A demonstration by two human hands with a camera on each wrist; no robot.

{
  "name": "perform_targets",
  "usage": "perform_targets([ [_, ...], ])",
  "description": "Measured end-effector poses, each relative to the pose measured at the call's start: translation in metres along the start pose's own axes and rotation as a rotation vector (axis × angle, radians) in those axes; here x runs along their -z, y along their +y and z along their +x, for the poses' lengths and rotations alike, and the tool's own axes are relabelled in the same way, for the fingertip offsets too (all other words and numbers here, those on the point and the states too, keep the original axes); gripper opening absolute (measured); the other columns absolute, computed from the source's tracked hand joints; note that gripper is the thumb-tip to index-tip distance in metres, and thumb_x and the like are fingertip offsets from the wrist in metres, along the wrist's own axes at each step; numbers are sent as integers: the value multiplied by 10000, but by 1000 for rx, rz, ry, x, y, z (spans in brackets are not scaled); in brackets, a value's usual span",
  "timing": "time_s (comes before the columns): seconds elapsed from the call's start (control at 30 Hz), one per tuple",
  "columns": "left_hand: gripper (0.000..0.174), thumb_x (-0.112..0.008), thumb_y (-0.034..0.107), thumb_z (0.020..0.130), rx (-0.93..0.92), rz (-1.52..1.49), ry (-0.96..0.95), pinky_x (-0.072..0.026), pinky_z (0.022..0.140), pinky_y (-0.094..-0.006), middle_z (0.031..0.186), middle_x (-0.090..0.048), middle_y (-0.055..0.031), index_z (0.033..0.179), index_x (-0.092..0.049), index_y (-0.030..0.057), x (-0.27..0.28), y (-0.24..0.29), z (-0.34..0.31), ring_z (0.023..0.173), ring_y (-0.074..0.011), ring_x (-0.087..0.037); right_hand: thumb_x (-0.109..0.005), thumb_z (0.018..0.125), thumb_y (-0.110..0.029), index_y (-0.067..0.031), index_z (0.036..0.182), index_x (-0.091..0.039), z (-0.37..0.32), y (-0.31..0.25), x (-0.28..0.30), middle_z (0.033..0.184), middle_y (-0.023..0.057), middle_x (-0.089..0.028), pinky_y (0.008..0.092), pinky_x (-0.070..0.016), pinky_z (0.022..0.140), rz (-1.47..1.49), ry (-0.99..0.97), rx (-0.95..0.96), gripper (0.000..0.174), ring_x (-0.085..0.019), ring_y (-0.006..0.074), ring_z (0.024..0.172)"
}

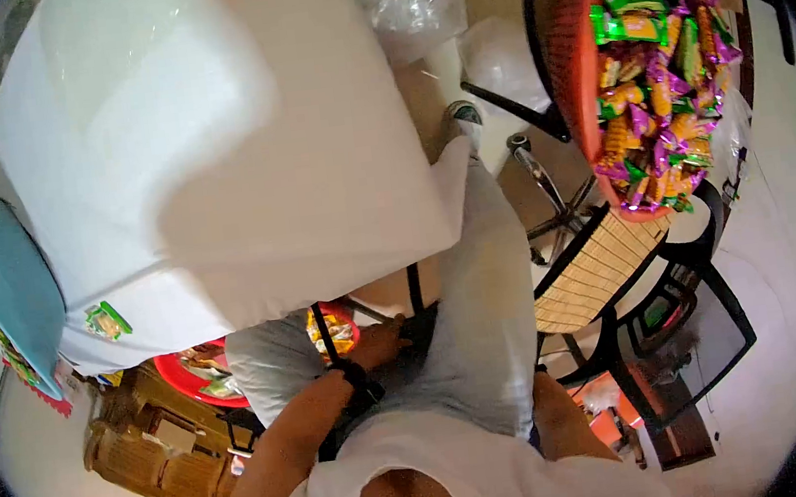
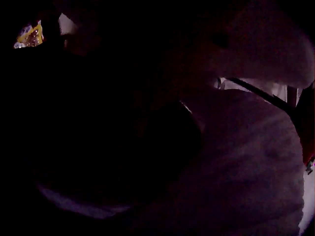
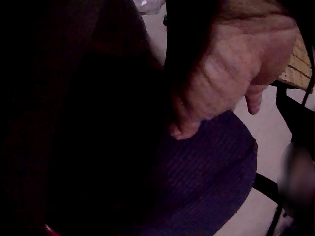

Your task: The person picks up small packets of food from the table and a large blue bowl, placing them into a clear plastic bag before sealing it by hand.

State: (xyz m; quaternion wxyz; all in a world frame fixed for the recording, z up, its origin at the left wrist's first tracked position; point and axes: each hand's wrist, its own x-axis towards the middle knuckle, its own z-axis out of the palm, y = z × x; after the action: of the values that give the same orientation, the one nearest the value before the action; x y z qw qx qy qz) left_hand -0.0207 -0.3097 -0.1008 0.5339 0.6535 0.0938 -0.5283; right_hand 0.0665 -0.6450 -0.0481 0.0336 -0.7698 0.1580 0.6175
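In the head view my left hand (image 1: 378, 345), with a black band (image 1: 360, 385) at its wrist, reaches down between the thighs of the light jeans (image 1: 481, 288). Its fingertips come right up to a black part (image 1: 417, 333) there, and their grip is hidden. The left wrist view is nearly all dark. My right hand (image 3: 236, 69) shows in the right wrist view, its fingertips bent down at a dark blue ribbed seat (image 3: 216, 167). The thigh hides that hand in the head view. A small green candy packet (image 1: 109, 321) lies on the white-covered table (image 1: 313, 189).
An orange-pink basket (image 1: 591, 128) of wrapped candies stands at the right, above a woven seat (image 1: 597, 270). A blue basin (image 1: 14, 282) is at the left table edge. Red tubs (image 1: 173, 382) sit below it. A black chair (image 1: 752, 336) and plastic bags (image 1: 409, 2) are nearby.
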Motion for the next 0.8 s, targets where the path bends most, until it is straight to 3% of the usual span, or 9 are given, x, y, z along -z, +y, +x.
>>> perform_targets([
  [0.03, 412, -563, 275, 836, 152, -248, -116, -461, 757, -460, 1053, -552, -228, 1103, -411, 0, 7, 16, 2, 917, -380, -564, -605, 813, -332, -39, 1336, -304, 0, 2, -1, 1353, 197, -339, 379, -384, 929, 14, 5, -6, 670, -404, 341, 1189],
  [0.07, 412, -563, 275, 836, 173, -271, -120, -461, 757, -460, 1053, -552, -228, 1103, -411, 0, -4, 21, 6, 917, -380, -564, -606, 814, -329, -40, 1336, -303, 0, 8, -2, 1356, 195, -336, 378, -386, 926, 14, 3, -12, 670, -404, 339, 1189],
  [0.13, 361, -577, 232, 822, 18, -46, 67, -453, 753, -463, 1019, -559, -221, 1071, -438, 10, -21, 30, 10, 912, -373, -565, -609, 815, -322, -42, 1338, -301, 5, 13, -2, 1361, 191, -329, 377, -391, 920, 37, 0, -14, 668, -403, 336, 1190],
  [0.2, 328, -582, 196, 812, 99, -89, 53, -444, 750, -467, 1008, -562, -208, 1061, -460, 21, -29, 35, 17, 913, -364, -564, -611, 816, -316, -44, 1339, -299, 14, 19, 2, 1367, 187, -323, 375, -396, 913, 56, -2, -9, 667, -403, 333, 1191],
  [0.3, 330, -569, 225, 827, 12, -17, 164, -444, 753, -462, 1006, -551, -173, 1083, -459, 49, -52, 52, 22, 886, -361, -554, -614, 817, -306, -46, 1342, -297, 23, 44, 20, 1375, 180, -313, 373, -403, 904, 70, -27, -9, 666, -403, 328, 1192],
  [0.43, 363, -567, 283, 831, 139, 39, 37, -462, 723, -457, 973, -549, -159, 1093, -458, 57, -66, 81, 47, 866, -358, -553, -618, 819, -294, -50, 1344, -293, 23, 75, 36, 1387, 172, -300, 370, -412, 892, 89, -31, -28, 664, -403, 321, 1193],
  [0.67, 336, -546, 238, 823, 94, -42, -44, -477, 673, -468, 930, -555, -197, 1079, -438, 48, -119, 68, 47, 885, -357, -558, -625, 822, -271, -56, 1350, -287, 5, 119, 51, 1406, 158, -277, 364, -429, 871, 82, 8, -93, 662, -402, 310, 1196],
  [0.7, 348, -562, 228, 806, 57, -88, 31, -483, 660, -483, 947, -551, -194, 1065, -434, 34, -114, 76, 36, 902, -380, -554, -626, 823, -268, -57, 1350, -286, 2, 124, 53, 1409, 155, -274, 363, -431, 868, 76, 21, -106, 662, -402, 309, 1196],
  [0.8, 359, -572, 227, 801, 157, 111, -135, -482, 672, -506, 974, -545, -186, 1073, -434, 37, -211, 41, 59, 907, -416, -545, -629, 824, -258, -60, 1353, -283, -8, 131, 82, 1417, 149, -265, 361, -438, 858, 0, 66, -143, 662, -402, 304, 1197],
])
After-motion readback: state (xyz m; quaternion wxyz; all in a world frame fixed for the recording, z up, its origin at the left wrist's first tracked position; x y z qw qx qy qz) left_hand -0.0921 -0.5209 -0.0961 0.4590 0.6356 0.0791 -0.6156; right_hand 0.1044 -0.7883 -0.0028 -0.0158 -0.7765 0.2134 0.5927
